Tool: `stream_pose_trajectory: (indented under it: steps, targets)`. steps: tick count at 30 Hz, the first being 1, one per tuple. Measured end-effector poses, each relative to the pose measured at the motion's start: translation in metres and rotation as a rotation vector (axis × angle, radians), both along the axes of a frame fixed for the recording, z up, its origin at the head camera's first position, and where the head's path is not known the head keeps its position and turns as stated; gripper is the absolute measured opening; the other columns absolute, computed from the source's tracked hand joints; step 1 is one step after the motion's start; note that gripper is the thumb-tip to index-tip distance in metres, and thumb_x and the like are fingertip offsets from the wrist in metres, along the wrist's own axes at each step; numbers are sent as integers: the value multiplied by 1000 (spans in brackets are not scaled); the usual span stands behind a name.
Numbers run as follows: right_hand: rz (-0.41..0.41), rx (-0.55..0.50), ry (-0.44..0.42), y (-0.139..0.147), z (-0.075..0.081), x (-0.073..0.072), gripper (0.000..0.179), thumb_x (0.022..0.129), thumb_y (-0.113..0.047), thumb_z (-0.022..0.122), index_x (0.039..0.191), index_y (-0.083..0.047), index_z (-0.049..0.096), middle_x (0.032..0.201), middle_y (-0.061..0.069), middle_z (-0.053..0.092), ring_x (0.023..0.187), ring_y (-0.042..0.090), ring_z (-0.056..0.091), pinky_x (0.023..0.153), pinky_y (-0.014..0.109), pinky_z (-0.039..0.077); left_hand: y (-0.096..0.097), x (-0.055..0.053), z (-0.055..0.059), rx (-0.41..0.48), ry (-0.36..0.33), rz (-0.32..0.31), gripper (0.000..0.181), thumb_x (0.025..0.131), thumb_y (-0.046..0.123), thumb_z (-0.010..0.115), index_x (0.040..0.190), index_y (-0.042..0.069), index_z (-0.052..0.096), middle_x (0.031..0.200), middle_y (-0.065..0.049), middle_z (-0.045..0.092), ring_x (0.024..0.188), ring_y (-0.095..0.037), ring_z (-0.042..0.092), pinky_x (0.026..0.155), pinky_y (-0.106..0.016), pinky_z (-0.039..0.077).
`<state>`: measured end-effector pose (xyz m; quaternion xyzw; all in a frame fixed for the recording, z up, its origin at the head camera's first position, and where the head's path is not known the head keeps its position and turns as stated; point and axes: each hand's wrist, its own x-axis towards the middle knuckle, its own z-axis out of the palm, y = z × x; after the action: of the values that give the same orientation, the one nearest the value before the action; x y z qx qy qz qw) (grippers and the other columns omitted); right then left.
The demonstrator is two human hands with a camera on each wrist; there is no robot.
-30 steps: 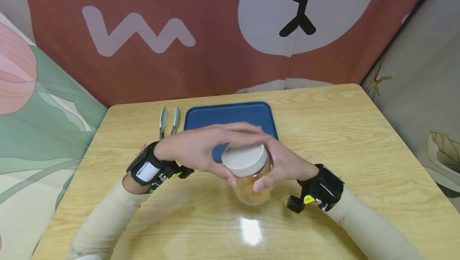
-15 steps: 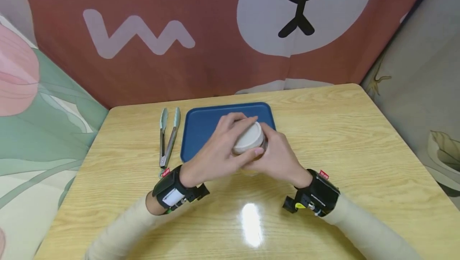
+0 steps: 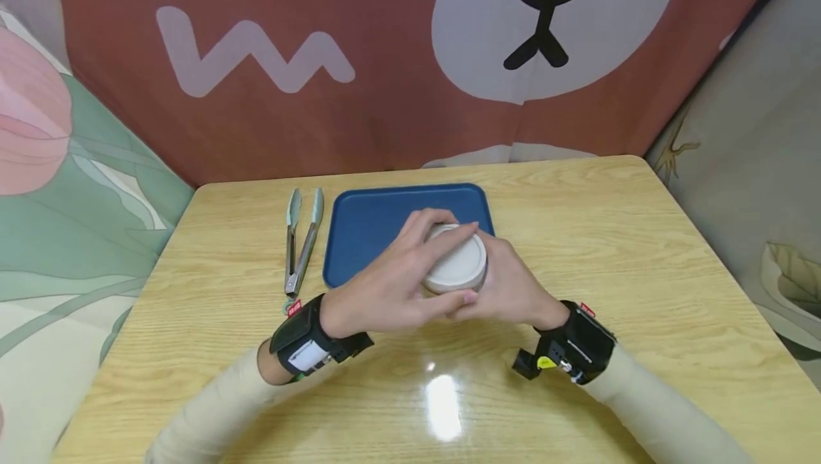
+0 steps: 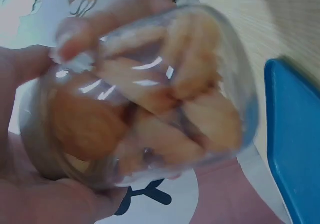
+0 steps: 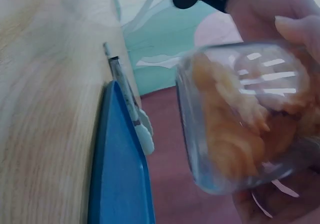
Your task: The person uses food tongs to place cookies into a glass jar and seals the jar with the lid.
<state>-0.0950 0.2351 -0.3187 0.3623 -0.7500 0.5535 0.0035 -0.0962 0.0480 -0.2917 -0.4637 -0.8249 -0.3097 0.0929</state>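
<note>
A clear jar [image 4: 175, 98] of golden-brown baked pieces is held up off the table between both hands. Its white lid [image 3: 458, 264] faces up toward the head camera. My left hand [image 3: 391, 286] grips the lid, its fingers along the far side and its thumb along the near side. On the right of the jar, my right hand [image 3: 509, 282] holds the body below the lid. From above, the hands hide most of the glass; in the right wrist view the jar's contents [image 5: 235, 129] show through the side.
Behind the hands lies a blue tray [image 3: 359, 236] on the wooden table [image 3: 609, 250]. Metal tongs [image 3: 301, 254] with pale blue tips lie just left of the tray. A printed cloth [image 3: 256, 129] hangs behind the table's far edge.
The jar has moved up and away from the front of the table over the last second. My left hand has shifted its hold around the lid. The tongs and tray have stayed put.
</note>
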Motion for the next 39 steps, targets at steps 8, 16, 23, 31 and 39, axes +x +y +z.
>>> stream_pose_trajectory:
  steps: [8, 16, 23, 31, 39]
  targets:
    - [31, -8, -47, 14, -7, -12, 85, 55, -1, 88, 129, -2, 47, 118, 12, 58, 105, 21, 55, 88, 52, 44, -12, 0, -5, 10, -39, 66, 86, 82, 41, 69, 149, 20, 19, 140, -6, 31, 125, -14, 25, 90, -42, 43]
    - [-297, 129, -81, 65, -29, -34, 84, 56, -15, 92, 127, -6, 49, 116, 13, 58, 103, 23, 54, 84, 52, 44, -54, -2, -3, 96, -79, 175, 78, 88, 28, 67, 149, 21, 18, 141, -4, 32, 126, -16, 31, 97, -47, 38]
    - [-499, 78, -97, 86, -51, -51, 84, 60, -15, 89, 131, -1, 45, 120, 17, 55, 108, 27, 51, 87, 52, 41, -98, 2, -12, 54, -103, 337, 69, 90, 35, 63, 146, 25, 24, 142, -1, 34, 124, -15, 35, 97, -46, 39]
    - [-652, 46, -97, 98, -71, -72, 88, 60, -23, 90, 132, -3, 44, 121, 15, 54, 108, 25, 50, 88, 50, 40, -123, 7, -24, -10, -82, 432, 60, 91, 40, 61, 142, 20, 36, 137, -5, 38, 124, -19, 34, 92, -50, 41]
    - [-700, 45, -96, 103, -93, -91, 94, 57, -31, 91, 134, -10, 43, 122, 11, 54, 109, 24, 50, 89, 49, 39, -126, 7, -29, -26, -58, 455, 58, 91, 39, 61, 140, 16, 41, 135, -7, 39, 124, -21, 33, 92, -51, 41]
